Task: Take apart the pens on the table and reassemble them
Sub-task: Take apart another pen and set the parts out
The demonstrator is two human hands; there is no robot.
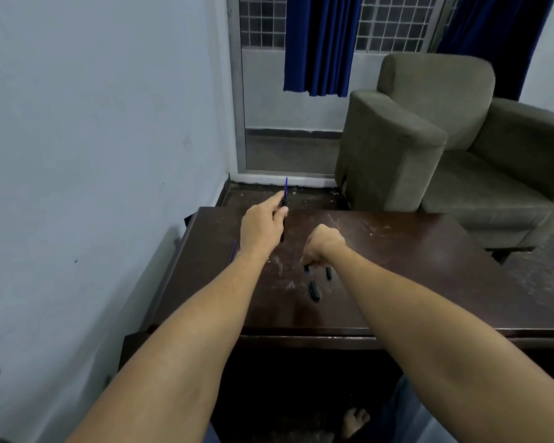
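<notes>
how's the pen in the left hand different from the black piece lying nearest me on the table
The pen is pinched in the left hand and lifted off the table, pointing up and away; the black piece lies flat on the wood, untouched. The pen shows a thin blue upper end; the piece looks all black. The pen is long and slim; the piece is short and stubby. Both are dark, narrow pen parts.

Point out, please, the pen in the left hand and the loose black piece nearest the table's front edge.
pen (285, 188): head view, blue upper end.
black piece (313, 291): head view, mid-body.
</notes>
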